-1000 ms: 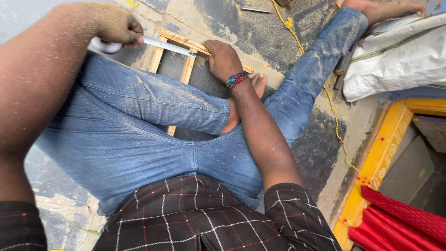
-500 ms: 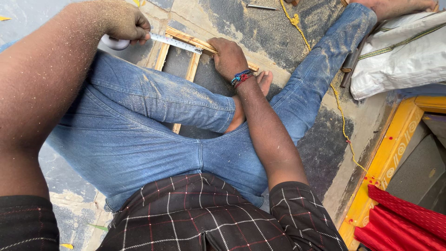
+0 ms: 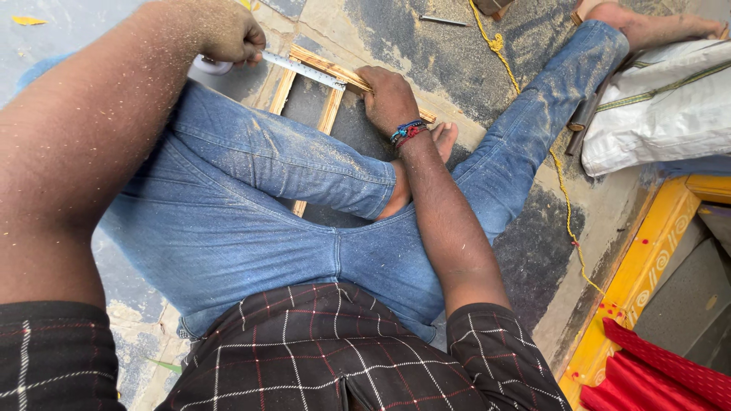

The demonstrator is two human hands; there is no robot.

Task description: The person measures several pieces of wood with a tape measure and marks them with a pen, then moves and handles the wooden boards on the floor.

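Seen from the head camera: left hand (image 3: 228, 32) closed on 1 white round tape measure case (image 3: 210, 65), its metal blade (image 3: 303, 71) stretched across 1 pale wooden slat frame (image 3: 332, 108) on the floor. Right hand (image 3: 390, 95) pressed flat, fingers curled over the frame's top slat and the blade's end; 2 upright slats visible, 1 yellow cord (image 3: 560, 183) well apart.

A dusty concrete floor (image 3: 426, 38) carries a wooden frame (image 3: 329, 76) at far centre — a yellow cord (image 3: 560, 190) and white sack (image 3: 662, 106) lie right.
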